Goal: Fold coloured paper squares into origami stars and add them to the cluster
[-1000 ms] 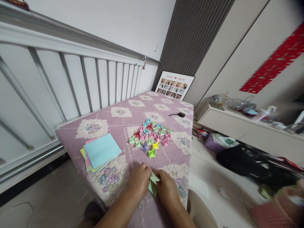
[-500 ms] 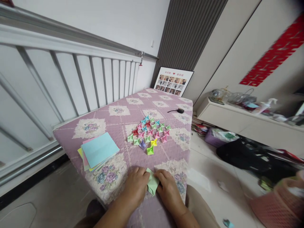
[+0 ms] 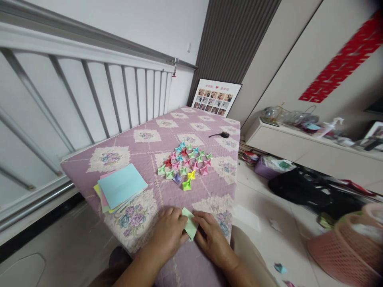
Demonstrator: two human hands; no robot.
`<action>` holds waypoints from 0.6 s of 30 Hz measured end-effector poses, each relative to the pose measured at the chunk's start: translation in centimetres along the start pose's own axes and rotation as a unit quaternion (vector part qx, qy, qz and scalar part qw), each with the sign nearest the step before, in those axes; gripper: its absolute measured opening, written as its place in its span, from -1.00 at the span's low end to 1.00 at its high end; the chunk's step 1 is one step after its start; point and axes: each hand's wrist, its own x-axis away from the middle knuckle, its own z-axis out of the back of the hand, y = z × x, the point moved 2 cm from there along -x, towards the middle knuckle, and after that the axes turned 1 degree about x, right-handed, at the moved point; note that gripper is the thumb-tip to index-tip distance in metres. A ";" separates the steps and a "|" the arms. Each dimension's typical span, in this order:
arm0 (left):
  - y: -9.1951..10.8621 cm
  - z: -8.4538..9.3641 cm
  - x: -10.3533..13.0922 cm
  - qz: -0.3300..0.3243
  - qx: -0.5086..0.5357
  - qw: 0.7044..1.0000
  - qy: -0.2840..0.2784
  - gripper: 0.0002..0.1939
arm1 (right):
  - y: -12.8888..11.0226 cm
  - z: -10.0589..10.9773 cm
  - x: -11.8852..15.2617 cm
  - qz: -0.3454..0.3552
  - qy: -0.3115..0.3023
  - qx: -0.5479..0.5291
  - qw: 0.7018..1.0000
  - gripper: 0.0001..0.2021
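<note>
A light green piece of folded origami paper [image 3: 190, 224] lies between my hands near the front of the table. My left hand [image 3: 171, 230] grips its left edge, fingers curled, with part of the paper hidden beneath them. On the opposite edge, my right hand [image 3: 211, 235] pinches the paper between thumb and fingers. Beyond them stand several small folded paper shapes in green, pink, blue, red and yellow, the closest being a bright green one [image 3: 187, 184] beside a purple one [image 3: 177, 177]. To the left rests a stack of coloured paper sheets [image 3: 122, 185], light blue on top.
A quilted purple floral cloth [image 3: 167, 159] covers the table. Toward its far right edge lies a small black object with a strap [image 3: 224, 134]. A white radiator [image 3: 119, 95] borders the left side. Pink baskets [image 3: 338, 251] stand on the floor at right.
The green paper has gone from a wider shape with a pointed lower end to a narrower folded strip. Both hands stay on it, and the view has shifted slightly.
</note>
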 end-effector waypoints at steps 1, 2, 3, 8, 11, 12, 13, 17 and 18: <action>0.1 0.0 0.0 0.003 -0.003 1.000 -0.002 -0.73 | -0.1 0.1 0.1 0.004 -0.002 -0.004 1.000 -0.63; 0.2 0.0 0.1 0.008 -0.006 1.000 -0.003 -0.72 | -0.1 0.2 0.2 0.007 -0.002 -0.008 1.000 -0.65; 0.2 0.0 0.1 0.010 -0.010 1.000 -0.005 -0.72 | -0.2 0.2 0.2 0.008 -0.003 -0.010 1.000 -0.66; 0.3 -0.3 0.0 0.014 -0.022 1.000 -0.016 -0.67 | -0.3 0.4 0.0 -0.009 -0.021 -0.015 1.000 -0.71; 0.2 -0.3 0.1 0.011 -0.018 1.000 -0.014 -0.64 | -0.3 0.6 -0.2 -0.035 -0.043 -0.023 0.998 -0.76; 0.1 -0.2 0.1 0.007 -0.013 1.000 -0.013 -0.63 | -0.2 0.7 -0.2 -0.041 -0.047 -0.029 0.998 -0.75; 0.0 -0.2 0.2 0.002 -0.005 1.000 -0.013 -0.63 | -0.2 0.7 -0.2 -0.045 -0.049 -0.035 0.997 -0.73; -0.8 -0.2 0.7 -0.038 0.033 0.999 -0.018 -0.67 | 0.2 0.5 0.0 -0.049 -0.049 -0.051 0.996 -0.70; -1.0 -0.2 0.7 -0.045 0.041 0.998 -0.020 -0.68 | 0.2 0.4 0.0 -0.051 -0.050 -0.050 0.996 -0.70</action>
